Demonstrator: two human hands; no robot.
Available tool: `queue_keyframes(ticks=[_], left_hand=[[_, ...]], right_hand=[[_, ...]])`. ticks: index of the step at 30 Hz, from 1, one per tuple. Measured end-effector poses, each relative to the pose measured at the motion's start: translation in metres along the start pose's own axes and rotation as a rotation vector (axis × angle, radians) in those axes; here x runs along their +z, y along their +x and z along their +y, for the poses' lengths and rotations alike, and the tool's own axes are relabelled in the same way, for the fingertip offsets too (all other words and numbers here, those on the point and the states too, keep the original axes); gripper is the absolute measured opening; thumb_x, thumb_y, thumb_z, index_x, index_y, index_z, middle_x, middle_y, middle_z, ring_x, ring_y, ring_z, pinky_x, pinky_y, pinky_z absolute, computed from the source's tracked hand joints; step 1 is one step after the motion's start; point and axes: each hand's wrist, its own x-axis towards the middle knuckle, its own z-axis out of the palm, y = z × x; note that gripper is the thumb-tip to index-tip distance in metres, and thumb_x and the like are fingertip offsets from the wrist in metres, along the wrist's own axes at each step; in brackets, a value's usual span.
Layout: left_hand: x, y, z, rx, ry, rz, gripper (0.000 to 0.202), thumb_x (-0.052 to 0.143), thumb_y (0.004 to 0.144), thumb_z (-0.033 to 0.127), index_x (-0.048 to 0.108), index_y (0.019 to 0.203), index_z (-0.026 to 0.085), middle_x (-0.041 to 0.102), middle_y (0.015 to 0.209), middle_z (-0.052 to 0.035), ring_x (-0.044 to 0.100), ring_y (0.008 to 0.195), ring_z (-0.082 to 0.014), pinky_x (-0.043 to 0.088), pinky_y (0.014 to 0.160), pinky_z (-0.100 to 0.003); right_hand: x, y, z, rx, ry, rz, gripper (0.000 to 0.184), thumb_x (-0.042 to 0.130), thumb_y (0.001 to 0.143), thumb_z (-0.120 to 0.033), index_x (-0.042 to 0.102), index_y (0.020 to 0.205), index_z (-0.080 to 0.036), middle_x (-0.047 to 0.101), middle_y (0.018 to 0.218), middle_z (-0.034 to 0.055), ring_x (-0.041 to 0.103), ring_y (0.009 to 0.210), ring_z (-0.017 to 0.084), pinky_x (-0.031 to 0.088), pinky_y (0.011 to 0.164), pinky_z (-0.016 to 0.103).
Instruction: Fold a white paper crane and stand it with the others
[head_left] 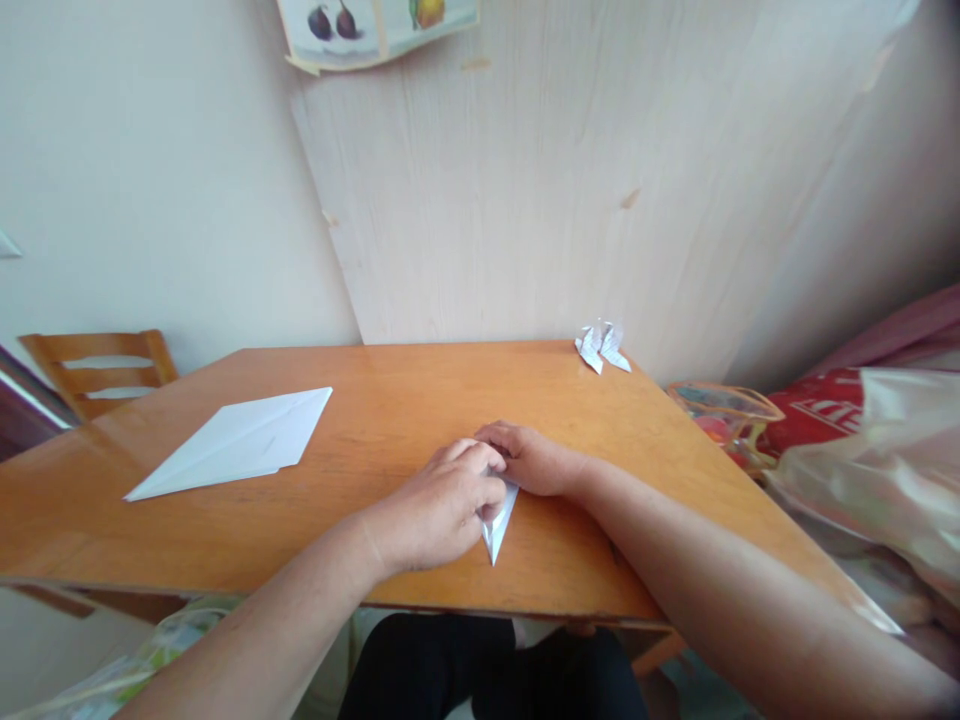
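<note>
Lying under both hands' fingers [491,468], folded paper [496,528] pokes toward the table [390,420] edge.

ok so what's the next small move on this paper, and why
Probably slide the left hand along the crease toward the point to flatten it. Both hands, the right hand too, press on the folded paper, and only its narrow point sticks out toward the person.

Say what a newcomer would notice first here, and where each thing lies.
The left hand and right hand meet near the front of the table, pressing a small folded paper. A larger folded sheet lies to the left; a paper figure sits at the far edge, right.
</note>
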Motion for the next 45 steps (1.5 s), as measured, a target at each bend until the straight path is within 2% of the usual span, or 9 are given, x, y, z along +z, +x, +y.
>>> queue_keyframes(ticks=[5,9,14,18,20,25,33,39,45], left_hand=[[0.008,-0.004,0.000,0.002,0.035,0.038,0.021,0.057,0.078,0.001,0.059,0.073,0.021,0.058,0.123,-0.0049,0.049,0.125,-0.0262,0.045,0.104,-0.043],[0.020,-0.012,0.001,-0.022,0.064,0.175,0.021,0.061,0.082,0.008,0.059,0.096,0.024,0.056,0.129,-0.0074,0.048,0.128,-0.0272,0.041,0.111,-0.048],[0.040,-0.019,0.001,-0.126,0.106,0.380,0.033,0.066,0.081,0.011,0.052,0.108,0.025,0.059,0.112,-0.0070,0.057,0.110,-0.0281,0.049,0.098,-0.047],[0.052,-0.019,-0.001,-0.142,0.097,0.564,0.037,0.063,0.087,0.013,0.046,0.118,0.024,0.058,0.114,-0.0093,0.058,0.108,-0.0272,0.050,0.095,-0.044],[0.055,-0.018,-0.003,-0.144,0.088,0.606,0.036,0.062,0.089,0.015,0.045,0.118,0.024,0.058,0.113,-0.0099,0.059,0.107,-0.0269,0.051,0.093,-0.043],[0.059,-0.014,-0.005,-0.153,0.061,0.578,0.028,0.063,0.090,0.016,0.047,0.112,0.023,0.062,0.106,-0.0081,0.062,0.100,-0.0258,0.052,0.088,-0.042],[0.058,-0.011,-0.006,-0.130,0.018,0.543,0.021,0.068,0.089,0.021,0.053,0.104,0.023,0.067,0.105,-0.0069,0.063,0.103,-0.0257,0.050,0.092,-0.043],[0.057,-0.010,-0.008,-0.085,0.066,0.552,0.021,0.072,0.088,0.023,0.056,0.102,0.021,0.070,0.104,-0.0049,0.064,0.100,-0.0247,0.048,0.091,-0.042],[0.052,-0.010,-0.007,-0.070,0.092,0.502,0.018,0.071,0.089,0.025,0.058,0.100,0.020,0.071,0.101,-0.0039,0.063,0.100,-0.0235,0.046,0.093,-0.042]], right_hand=[[0.000,0.000,0.002,0.008,-0.004,-0.014,0.022,0.061,0.085,-0.011,0.070,0.103,-0.020,0.071,0.104,0.0049,0.063,0.095,0.019,0.048,0.088,0.032],[0.001,0.000,0.003,0.051,-0.005,-0.004,0.019,0.060,0.085,-0.012,0.070,0.099,-0.021,0.070,0.097,0.0032,0.062,0.091,0.018,0.047,0.085,0.031],[0.002,0.000,0.005,0.062,-0.053,0.028,0.029,0.058,0.077,-0.004,0.069,0.098,-0.021,0.069,0.094,0.0030,0.061,0.088,0.019,0.047,0.082,0.030],[0.004,-0.001,0.011,0.055,-0.079,0.043,0.034,0.056,0.076,-0.003,0.068,0.102,-0.021,0.068,0.099,0.0039,0.062,0.091,0.020,0.047,0.083,0.030],[0.005,-0.001,0.012,0.069,-0.074,0.044,0.033,0.056,0.076,-0.003,0.067,0.102,-0.020,0.067,0.097,0.0039,0.062,0.090,0.019,0.047,0.081,0.030],[0.003,-0.002,0.009,0.083,-0.056,0.034,0.027,0.058,0.080,-0.008,0.066,0.103,-0.019,0.066,0.097,0.0048,0.062,0.089,0.019,0.048,0.081,0.031],[0.002,-0.002,0.004,0.095,-0.036,0.035,0.023,0.058,0.082,-0.010,0.067,0.102,-0.019,0.066,0.096,0.0049,0.061,0.089,0.019,0.048,0.081,0.032],[0.002,-0.002,0.004,0.081,-0.039,0.032,0.022,0.061,0.081,-0.011,0.067,0.101,-0.017,0.066,0.094,0.0046,0.061,0.089,0.019,0.047,0.082,0.032],[0.002,-0.002,0.002,0.105,-0.050,0.032,0.021,0.061,0.081,-0.011,0.068,0.099,-0.018,0.066,0.094,0.0038,0.060,0.088,0.018,0.047,0.084,0.032]])
